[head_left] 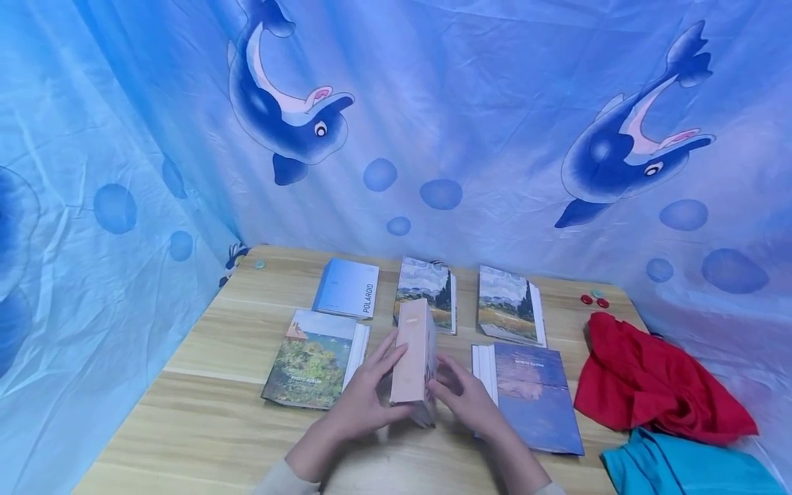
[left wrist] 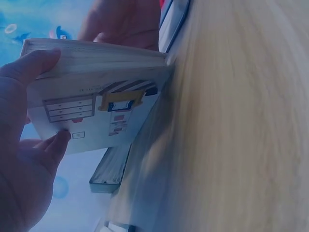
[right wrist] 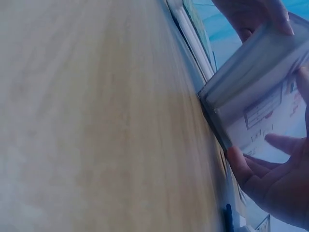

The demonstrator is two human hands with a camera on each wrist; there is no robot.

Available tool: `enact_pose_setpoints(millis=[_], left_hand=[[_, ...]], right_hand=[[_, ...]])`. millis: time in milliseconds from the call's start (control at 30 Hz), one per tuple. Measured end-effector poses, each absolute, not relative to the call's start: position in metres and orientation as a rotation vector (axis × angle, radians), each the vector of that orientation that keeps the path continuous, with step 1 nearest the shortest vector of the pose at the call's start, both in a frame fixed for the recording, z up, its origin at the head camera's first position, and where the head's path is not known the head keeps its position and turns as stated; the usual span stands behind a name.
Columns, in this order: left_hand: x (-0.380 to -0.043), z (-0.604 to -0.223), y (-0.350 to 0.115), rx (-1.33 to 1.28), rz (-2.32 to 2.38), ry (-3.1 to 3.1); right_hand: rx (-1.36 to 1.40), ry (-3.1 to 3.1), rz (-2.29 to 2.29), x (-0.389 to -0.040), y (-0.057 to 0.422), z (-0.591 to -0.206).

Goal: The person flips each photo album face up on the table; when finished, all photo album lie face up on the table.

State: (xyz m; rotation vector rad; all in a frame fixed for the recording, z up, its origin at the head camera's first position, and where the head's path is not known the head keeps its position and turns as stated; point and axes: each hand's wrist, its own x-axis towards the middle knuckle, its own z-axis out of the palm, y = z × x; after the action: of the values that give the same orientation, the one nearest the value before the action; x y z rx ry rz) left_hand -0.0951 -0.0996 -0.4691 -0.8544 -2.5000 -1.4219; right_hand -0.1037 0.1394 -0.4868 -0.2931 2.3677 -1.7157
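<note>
A pale pink photo album (head_left: 411, 350) stands upright on the table between my hands, its spine towards the head camera. My left hand (head_left: 368, 392) grips it from the left, the thumb low at its near end and the fingers along the side. In the left wrist view its cover (left wrist: 91, 113) carries small drawings of a window and a shopfront. My right hand (head_left: 467, 395) holds the album from the right, with bent fingers against the cover. One of that hand's fingertips (right wrist: 233, 155) meets the cover's lower corner in the right wrist view.
Around it lie a green garden-picture album (head_left: 309, 364), a blue Polaroid album (head_left: 346, 289), two landscape albums (head_left: 427, 285) (head_left: 510, 302) and a purple-blue album (head_left: 538, 405). Red cloth (head_left: 662, 385) and teal cloth (head_left: 687, 467) lie at right, with small red discs (head_left: 594, 301) behind.
</note>
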Motion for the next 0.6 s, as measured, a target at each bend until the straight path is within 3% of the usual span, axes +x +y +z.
enact_pose_setpoints(millis=[367, 600], left_hand=[[-0.094, -0.473, -0.104, -0.802, -1.906, -2.458], [-0.095, -0.479, -0.105, -0.720, -1.945, -2.495]], right_hand=[[-0.215, 2.406, -1.650, -0.105, 0.143, -0.487], [-0.206, 2.449, -1.616, -0.107, 0.146, -0.489]])
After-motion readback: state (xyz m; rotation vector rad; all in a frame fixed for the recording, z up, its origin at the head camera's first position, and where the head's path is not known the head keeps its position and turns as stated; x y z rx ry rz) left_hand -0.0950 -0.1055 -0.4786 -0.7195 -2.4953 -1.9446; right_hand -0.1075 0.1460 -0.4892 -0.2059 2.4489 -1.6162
